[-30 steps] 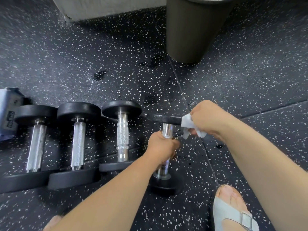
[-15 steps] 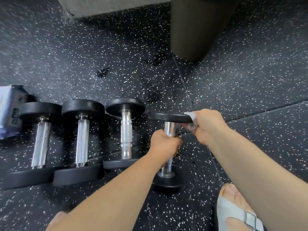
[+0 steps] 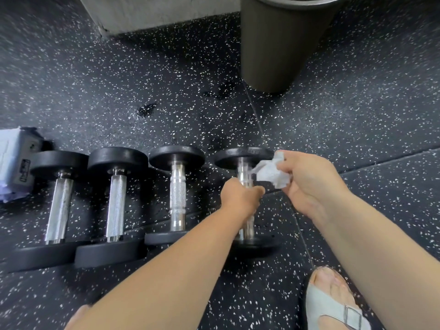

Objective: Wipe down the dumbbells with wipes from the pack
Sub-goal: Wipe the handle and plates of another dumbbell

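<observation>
The left hand [image 3: 240, 198] grips the handle of the rightmost dumbbell [image 3: 238, 155] on the floor [image 3: 166, 103]. The right hand [image 3: 307, 184] pinches a crumpled wipe [image 3: 271, 173] beside its far plate. Recommended: steady the handle and press the wipe around the rim.

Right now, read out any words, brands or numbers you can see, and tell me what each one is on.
No text here is legible.
Wipes pack: dark label with pale print, too blurred to read.
Dumbbells: no numbers or brand visible.
Wipe, bin: no print visible.
</observation>
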### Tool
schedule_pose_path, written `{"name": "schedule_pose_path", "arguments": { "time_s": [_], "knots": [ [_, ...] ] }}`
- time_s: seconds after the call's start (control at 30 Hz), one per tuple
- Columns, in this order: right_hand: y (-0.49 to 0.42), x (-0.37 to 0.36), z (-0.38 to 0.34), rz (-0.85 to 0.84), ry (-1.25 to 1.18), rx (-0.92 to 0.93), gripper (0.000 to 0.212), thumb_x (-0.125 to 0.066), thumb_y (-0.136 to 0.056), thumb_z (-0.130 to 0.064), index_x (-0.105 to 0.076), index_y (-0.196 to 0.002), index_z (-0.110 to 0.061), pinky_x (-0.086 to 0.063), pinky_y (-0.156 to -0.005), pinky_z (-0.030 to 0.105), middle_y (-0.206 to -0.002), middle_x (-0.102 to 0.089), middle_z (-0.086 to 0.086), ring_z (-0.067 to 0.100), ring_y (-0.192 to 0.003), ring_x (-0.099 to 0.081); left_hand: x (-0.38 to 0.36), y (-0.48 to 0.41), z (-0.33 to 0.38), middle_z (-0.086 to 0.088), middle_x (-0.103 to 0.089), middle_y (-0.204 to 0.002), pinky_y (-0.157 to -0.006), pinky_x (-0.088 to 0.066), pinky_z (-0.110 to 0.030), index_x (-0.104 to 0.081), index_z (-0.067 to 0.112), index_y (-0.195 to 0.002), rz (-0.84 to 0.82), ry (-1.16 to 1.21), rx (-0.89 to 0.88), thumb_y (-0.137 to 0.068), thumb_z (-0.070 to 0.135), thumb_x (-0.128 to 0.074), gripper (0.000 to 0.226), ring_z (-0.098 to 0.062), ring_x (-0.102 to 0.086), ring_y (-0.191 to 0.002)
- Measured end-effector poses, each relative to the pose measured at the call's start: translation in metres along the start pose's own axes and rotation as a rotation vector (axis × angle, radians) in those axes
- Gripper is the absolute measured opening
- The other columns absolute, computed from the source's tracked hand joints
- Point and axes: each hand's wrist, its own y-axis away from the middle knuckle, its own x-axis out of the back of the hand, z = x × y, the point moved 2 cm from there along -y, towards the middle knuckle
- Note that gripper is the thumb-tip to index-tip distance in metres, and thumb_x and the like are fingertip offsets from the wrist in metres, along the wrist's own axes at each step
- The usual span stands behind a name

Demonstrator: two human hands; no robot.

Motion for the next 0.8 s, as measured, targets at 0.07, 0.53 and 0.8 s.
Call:
{"name": "schedule_pose_path", "arguments": {
  "time_s": [0.07,0.53,0.8],
  "knots": [
    [-0.009,0.011,0.001,0.025,0.000,-0.028,0.036,-0.044,-0.079,0.012,-0.070,-0.083,-0.012,-0.053,-0.089,0.048,-0.108,-0.069,0.023,0.036,-0.094,-0.064,-0.004,-0.004,0.008,-0.016,-0.064,-0.088,-0.058,-0.047,-0.030,-0.059,0.000,-0.105,-0.010,-0.037,-0.024,-0.082,0.022,-0.071,0.034,-0.022,-0.056,-0.066],
    [-0.024,0.011,0.028,-0.055,0.313,-0.004,0.003,-0.066,-0.081,-0.009,-0.069,-0.082,-0.009,-0.051,-0.063,0.036,-0.079,-0.066,0.012,0.027,-0.069,-0.060,0.026,-0.001,0.023,-0.002,-0.059,-0.079,-0.054,-0.045,-0.021,-0.055,0.016,-0.098,-0.332,-0.301,0.024,-0.087,0.015,-0.065,0.015,-0.011,-0.052,-0.060],
    [-0.029,-0.003,0.045,-0.079,0.440,0.088,0.009,-0.067,-0.078,-0.002,-0.068,-0.081,-0.011,-0.032,-0.042,0.022,-0.076,-0.067,0.007,0.021,-0.063,-0.056,0.036,0.014,0.015,-0.005,-0.057,-0.081,-0.040,-0.038,-0.017,-0.046,0.018,-0.118,-0.380,-0.338,0.053,-0.080,-0.006,-0.060,0.047,-0.011,-0.048,-0.058]
  ]
}}
